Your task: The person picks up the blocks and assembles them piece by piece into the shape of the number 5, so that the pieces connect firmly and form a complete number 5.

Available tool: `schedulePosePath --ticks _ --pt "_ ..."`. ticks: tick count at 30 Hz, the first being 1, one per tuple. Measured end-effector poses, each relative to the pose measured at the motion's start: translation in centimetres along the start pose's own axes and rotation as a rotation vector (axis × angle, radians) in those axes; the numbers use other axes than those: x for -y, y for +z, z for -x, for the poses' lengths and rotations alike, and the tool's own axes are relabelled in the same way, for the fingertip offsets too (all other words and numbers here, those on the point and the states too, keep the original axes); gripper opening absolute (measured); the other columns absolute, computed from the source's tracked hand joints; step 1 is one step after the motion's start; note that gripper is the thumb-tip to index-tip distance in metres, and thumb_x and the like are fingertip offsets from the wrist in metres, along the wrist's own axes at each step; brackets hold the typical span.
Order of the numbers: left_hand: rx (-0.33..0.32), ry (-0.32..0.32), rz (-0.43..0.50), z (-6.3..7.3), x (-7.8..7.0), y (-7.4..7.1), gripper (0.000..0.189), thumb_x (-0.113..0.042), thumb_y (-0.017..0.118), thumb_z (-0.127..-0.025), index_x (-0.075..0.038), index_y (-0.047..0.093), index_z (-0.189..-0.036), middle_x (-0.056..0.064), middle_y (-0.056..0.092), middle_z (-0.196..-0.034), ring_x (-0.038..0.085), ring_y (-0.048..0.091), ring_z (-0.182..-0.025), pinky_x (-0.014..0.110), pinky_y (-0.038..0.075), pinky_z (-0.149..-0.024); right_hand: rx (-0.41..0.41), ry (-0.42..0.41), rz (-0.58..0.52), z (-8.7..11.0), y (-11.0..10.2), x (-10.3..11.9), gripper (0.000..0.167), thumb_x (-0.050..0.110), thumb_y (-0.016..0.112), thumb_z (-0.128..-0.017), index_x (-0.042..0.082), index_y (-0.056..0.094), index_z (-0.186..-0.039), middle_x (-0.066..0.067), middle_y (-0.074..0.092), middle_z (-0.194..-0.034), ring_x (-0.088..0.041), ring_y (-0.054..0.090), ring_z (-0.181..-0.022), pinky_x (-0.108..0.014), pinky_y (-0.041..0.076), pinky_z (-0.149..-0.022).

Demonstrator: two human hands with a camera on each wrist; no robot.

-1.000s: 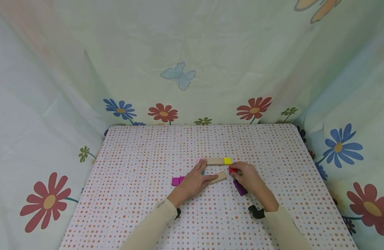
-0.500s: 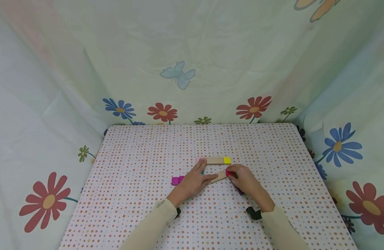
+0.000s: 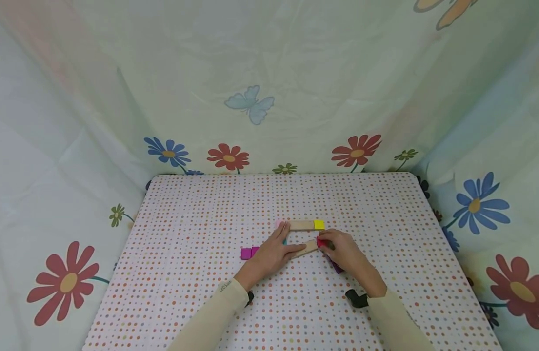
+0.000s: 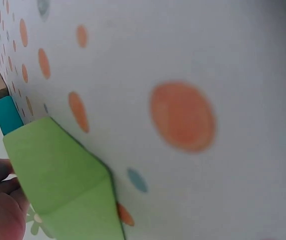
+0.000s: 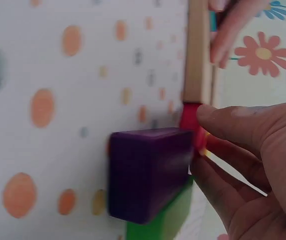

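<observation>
My right hand (image 3: 346, 249) pinches a small red block (image 3: 320, 242) between thumb and fingers, up against the end of a plain wooden block (image 3: 307, 247). The thumb of my left hand (image 3: 271, 254) lies along that wooden block, and its fingers stretch forward to the far row. Beside the red block, a purple block (image 5: 143, 172) stands close to my right fingertips, with a green block (image 5: 170, 212) behind it. In the left wrist view a light green block (image 4: 65, 175) and a teal block (image 4: 7, 114) continue the line from the wooden one.
A second wooden block (image 3: 302, 225) with a yellow cube (image 3: 319, 224) at its end lies farther back. Magenta cubes (image 3: 246, 253) sit left of my left wrist. The dotted cloth (image 3: 199, 209) covers the table, and a flowered curtain (image 3: 269, 58) surrounds it.
My right hand has brought the red block slightly left and nearer, to the wooden block's end, and now covers more of the purple block. My left hand has stayed in place.
</observation>
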State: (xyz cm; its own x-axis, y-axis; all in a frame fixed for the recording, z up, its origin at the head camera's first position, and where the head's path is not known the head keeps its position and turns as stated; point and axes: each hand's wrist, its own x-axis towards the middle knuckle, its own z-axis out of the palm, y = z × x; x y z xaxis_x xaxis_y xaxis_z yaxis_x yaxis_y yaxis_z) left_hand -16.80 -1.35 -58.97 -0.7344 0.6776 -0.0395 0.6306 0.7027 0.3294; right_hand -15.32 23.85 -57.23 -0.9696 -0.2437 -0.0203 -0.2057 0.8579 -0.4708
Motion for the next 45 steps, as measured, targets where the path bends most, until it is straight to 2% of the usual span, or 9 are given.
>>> schedulePosePath --ticks 4,9,16,19,23,27,31,38,45 --pt "0.001 0.006 0.001 0.0 0.0 -0.1 0.040 -0.035 0.050 -0.113 -0.039 0.058 -0.151 0.025 0.017 -0.176 0.038 0.015 -0.167 0.046 0.031 -0.133 -0.030 0.005 -0.027 0.5 -1.1 -0.1 0.030 0.006 0.079 -0.093 -0.003 0.075 -0.122 -0.024 0.070 -0.136 -0.046 0.065 -0.129 -0.061 0.054 -0.108" --pt "0.001 0.010 0.004 0.0 0.0 0.0 0.040 -0.036 0.049 -0.113 -0.038 0.058 -0.152 0.025 0.017 -0.176 0.039 0.014 -0.167 0.045 0.029 -0.134 -0.071 0.046 -0.011 1.3 -2.3 -0.4 0.028 0.006 0.076 -0.096 -0.005 0.074 -0.122 -0.025 0.069 -0.135 -0.047 0.064 -0.129 -0.061 0.055 -0.107" --pt "0.009 0.001 0.004 0.0 0.0 0.1 0.040 -0.035 0.049 -0.113 -0.039 0.057 -0.152 0.025 0.017 -0.176 0.038 0.013 -0.167 0.045 0.029 -0.134 -0.091 0.078 0.008 3.3 -2.8 -0.5 0.026 0.005 0.076 -0.095 -0.005 0.074 -0.119 -0.025 0.072 -0.124 -0.045 0.070 -0.116 -0.058 0.060 -0.097" --pt "0.011 0.000 0.005 0.0 -0.1 0.1 0.040 -0.036 0.049 -0.113 -0.039 0.057 -0.152 0.025 0.017 -0.176 0.038 0.013 -0.167 0.045 0.028 -0.134 -0.099 0.116 0.009 4.6 -2.5 0.1 0.029 0.005 0.078 -0.093 -0.005 0.073 -0.120 -0.025 0.072 -0.120 -0.041 0.072 -0.108 -0.054 0.062 -0.090" --pt "0.009 0.000 0.010 0.0 -0.1 0.1 0.040 -0.035 0.050 -0.113 -0.039 0.057 -0.152 0.024 0.016 -0.176 0.038 0.014 -0.167 0.046 0.029 -0.133 -0.155 0.192 -0.019 6.5 -1.3 1.2 0.030 0.005 0.081 -0.091 -0.007 0.073 -0.117 -0.023 0.072 -0.110 -0.034 0.072 -0.097 -0.048 0.063 -0.081" --pt "0.007 -0.006 0.028 0.0 0.0 0.2 0.040 -0.035 0.050 -0.113 -0.039 0.057 -0.152 0.024 0.015 -0.177 0.038 0.014 -0.167 0.047 0.030 -0.133 -0.209 0.248 -0.061 7.7 0.3 1.7 0.029 0.006 0.081 -0.091 -0.008 0.074 -0.116 -0.023 0.070 -0.108 -0.036 0.071 -0.099 -0.050 0.063 -0.085" --pt "0.009 -0.009 0.041 0.1 0.1 0.1 0.040 -0.036 0.050 -0.113 -0.039 0.057 -0.152 0.023 0.014 -0.177 0.037 0.013 -0.167 0.047 0.029 -0.133 -0.228 0.289 -0.063 8.0 1.5 1.8 0.031 0.007 0.080 -0.092 -0.009 0.073 -0.117 -0.024 0.069 -0.113 -0.039 0.069 -0.105 -0.053 0.062 -0.090" --pt "0.005 -0.008 0.042 0.0 0.2 0.2 0.040 -0.036 0.049 -0.113 -0.039 0.057 -0.152 0.022 0.014 -0.177 0.037 0.012 -0.167 0.047 0.029 -0.133 -0.246 0.319 -0.070 7.9 2.3 2.3 0.029 0.005 0.079 -0.092 -0.008 0.074 -0.117 -0.024 0.068 -0.113 -0.036 0.068 -0.101 -0.049 0.061 -0.083" --pt "0.008 -0.010 0.033 0.0 0.1 0.3 0.040 -0.036 0.049 -0.113 -0.040 0.057 -0.152 0.023 0.014 -0.177 0.037 0.012 -0.167 0.047 0.028 -0.134 -0.171 0.336 -0.060 8.1 2.2 3.3 0.033 0.007 0.082 -0.090 -0.005 0.074 -0.119 -0.019 0.065 -0.108 -0.027 0.066 -0.093 -0.041 0.059 -0.077"
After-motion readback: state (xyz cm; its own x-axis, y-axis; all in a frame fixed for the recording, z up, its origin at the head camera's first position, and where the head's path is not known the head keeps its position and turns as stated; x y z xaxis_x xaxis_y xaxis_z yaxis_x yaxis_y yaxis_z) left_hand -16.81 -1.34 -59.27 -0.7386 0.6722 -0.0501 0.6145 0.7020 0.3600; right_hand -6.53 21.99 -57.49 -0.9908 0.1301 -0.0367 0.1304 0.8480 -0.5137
